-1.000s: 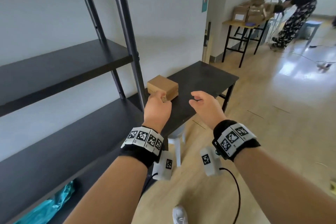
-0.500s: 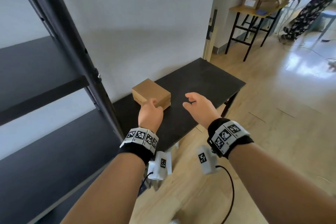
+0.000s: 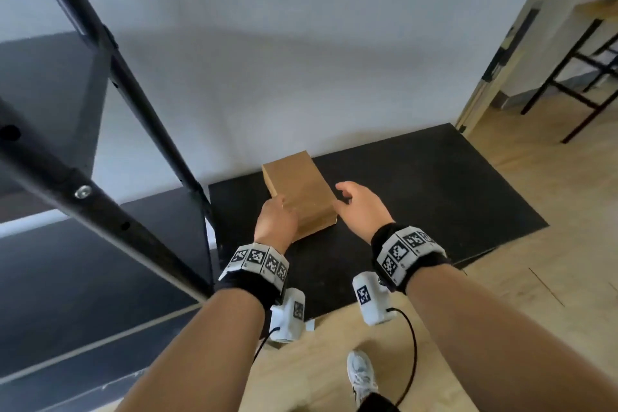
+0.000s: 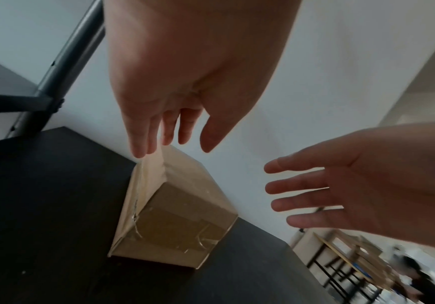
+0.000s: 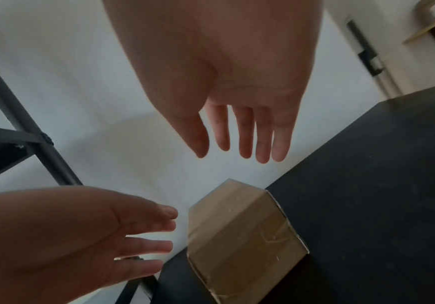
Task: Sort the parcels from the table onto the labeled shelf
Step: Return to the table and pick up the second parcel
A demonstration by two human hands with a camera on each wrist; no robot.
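A brown cardboard box sealed with clear tape (image 3: 301, 192) sits on the black desk (image 3: 434, 191), near its left back corner, close to the white wall. The left hand (image 3: 276, 222) is at the box's left side and the right hand (image 3: 363, 211) at its right side. Both hands have straight, spread fingers and hold nothing yet. I think they come from two sides so they can squeeze the box and lift it. The tall black metal shelf (image 3: 100, 241) stands just left of the desk, ready for it.
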